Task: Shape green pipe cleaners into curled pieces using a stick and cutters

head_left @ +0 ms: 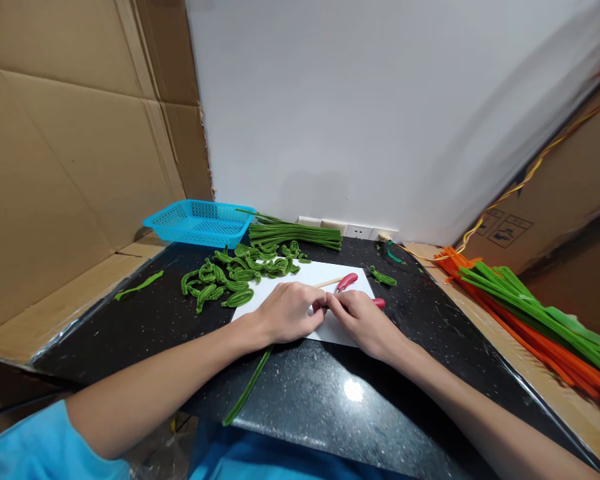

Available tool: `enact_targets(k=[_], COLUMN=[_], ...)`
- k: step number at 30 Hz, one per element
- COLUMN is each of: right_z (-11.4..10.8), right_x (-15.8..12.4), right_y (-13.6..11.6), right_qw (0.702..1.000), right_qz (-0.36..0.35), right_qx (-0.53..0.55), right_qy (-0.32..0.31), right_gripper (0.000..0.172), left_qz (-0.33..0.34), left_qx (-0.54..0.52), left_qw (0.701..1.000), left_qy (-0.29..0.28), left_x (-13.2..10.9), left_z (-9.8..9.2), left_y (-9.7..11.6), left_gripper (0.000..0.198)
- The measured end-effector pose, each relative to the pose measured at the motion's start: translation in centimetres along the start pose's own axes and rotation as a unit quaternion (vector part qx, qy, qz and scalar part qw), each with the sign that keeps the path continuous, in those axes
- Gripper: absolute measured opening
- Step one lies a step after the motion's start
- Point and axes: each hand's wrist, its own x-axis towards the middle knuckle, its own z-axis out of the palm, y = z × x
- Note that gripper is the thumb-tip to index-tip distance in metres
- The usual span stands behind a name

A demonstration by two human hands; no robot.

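My left hand (293, 310) is closed over the white sheet (265, 290), with a long green pipe cleaner (250, 387) trailing from beneath it toward the table's front edge. My right hand (363, 320) pinches at the same spot, its fingertips meeting those of the left. The pipe cleaner's far end is hidden between the fingers. Just behind my right hand lie red-handled pliers (347, 282), partly covered by it, and a thin wooden stick (329, 283). Several bent green pipe-cleaner shapes (237, 273) are heaped left of the sheet.
A blue plastic basket (200, 239) stands at the back left, beside a bundle of green pipe cleaners (295, 235). One looped green piece (383, 277) lies right of the sheet. Orange stems (520, 333) and light green stems (545, 320) rest on cardboard at the right. Wall sockets (359, 232) are behind.
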Motion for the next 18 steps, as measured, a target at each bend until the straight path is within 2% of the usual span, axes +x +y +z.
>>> enact_targets(k=[18], right_z=[-0.17], right_x=[-0.13], right_y=[-0.17], right_qw=[1.0], right_qz=[0.004], right_qx=[-0.025], right_qy=[-0.016], right_gripper=[0.052], left_qz=[0.001], left_qx=[0.002], left_qw=[1.0], left_qy=[-0.015], left_x=[-0.03], left_z=[-0.14], left_y=[-0.1], left_gripper=[0.01])
